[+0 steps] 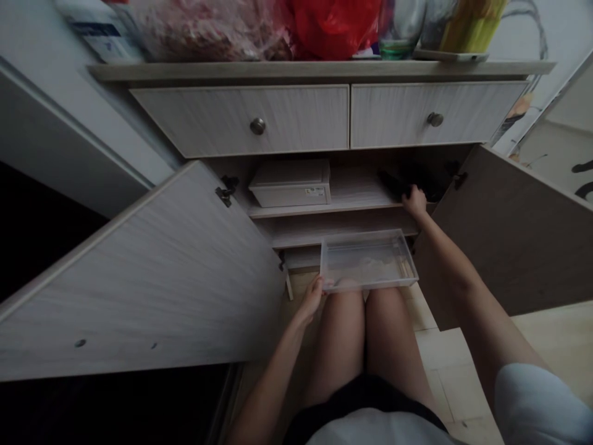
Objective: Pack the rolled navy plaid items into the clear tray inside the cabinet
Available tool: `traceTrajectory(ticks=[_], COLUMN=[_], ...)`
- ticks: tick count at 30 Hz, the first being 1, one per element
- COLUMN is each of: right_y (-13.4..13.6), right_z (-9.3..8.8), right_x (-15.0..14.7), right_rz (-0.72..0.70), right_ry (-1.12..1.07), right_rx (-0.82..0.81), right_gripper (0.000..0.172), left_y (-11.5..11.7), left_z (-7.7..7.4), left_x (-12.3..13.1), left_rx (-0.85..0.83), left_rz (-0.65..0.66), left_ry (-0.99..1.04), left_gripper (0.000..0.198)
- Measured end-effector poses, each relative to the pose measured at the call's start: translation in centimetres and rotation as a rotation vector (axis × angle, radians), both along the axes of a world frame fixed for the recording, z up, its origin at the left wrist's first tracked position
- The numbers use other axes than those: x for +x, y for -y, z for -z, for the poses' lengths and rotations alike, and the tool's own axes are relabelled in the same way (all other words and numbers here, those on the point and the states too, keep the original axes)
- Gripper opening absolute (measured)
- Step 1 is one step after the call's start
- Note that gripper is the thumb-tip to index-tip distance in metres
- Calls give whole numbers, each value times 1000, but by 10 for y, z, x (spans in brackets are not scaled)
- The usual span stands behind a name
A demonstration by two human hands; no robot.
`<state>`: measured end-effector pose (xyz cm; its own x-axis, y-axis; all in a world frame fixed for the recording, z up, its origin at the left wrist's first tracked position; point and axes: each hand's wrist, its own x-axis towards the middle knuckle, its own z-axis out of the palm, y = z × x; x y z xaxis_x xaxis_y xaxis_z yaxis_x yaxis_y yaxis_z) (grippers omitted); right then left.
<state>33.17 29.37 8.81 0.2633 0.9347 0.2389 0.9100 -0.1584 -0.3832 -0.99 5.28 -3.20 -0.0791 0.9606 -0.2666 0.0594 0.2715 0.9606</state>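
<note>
My left hand (315, 295) grips the near left corner of a clear plastic tray (370, 264). The tray is level above my knees, in front of the open cabinet, with some faint pale shapes seen in or through it. My right hand (416, 200) reaches to the right end of the upper shelf (354, 185), fingers curled around the near end of a black elongated object (393, 183), whose kind is lost in the dark. More dark shapes lie behind it. On the same shelf's left side sits a white lidded box (291, 183) with a small label.
The left door (152, 278) and right door (514, 241) are swung wide on both sides. Above are two closed drawers (241, 120). A red bag (336, 28), a plastic bag (213, 31), a glass (401, 31) and a white bottle (104, 31) crowd the cabinet top.
</note>
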Motion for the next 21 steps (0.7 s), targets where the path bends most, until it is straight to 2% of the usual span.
traceTrajectory(ticks=[3,6,8,12,16,21], right_y=[25,68,101,150,160,148], right_z=[2,7,8,5,6,22], right_x=[8,19,26,31,17,-6], right_rz=[-147,-423,-592,-801,-1000,-1059], right_ry=[-272,-514,-548,-457,-246,-91], right_rx=[113,161,161,56,2,46], right_gripper=[48,47,45,43,38,38], left_y=[1,1,1,1,1,1], left_z=[-2,-3,-4,-6,-10,-12], left_x=[-1,-1,0,3,4,2], left_rx=[3,10,10,13,-1,15], left_rz=[-1,-10,-25,-27,-5,25], left_ry=[9,32,39,38,48,78], left_gripper=[55,53,52,52,53,55])
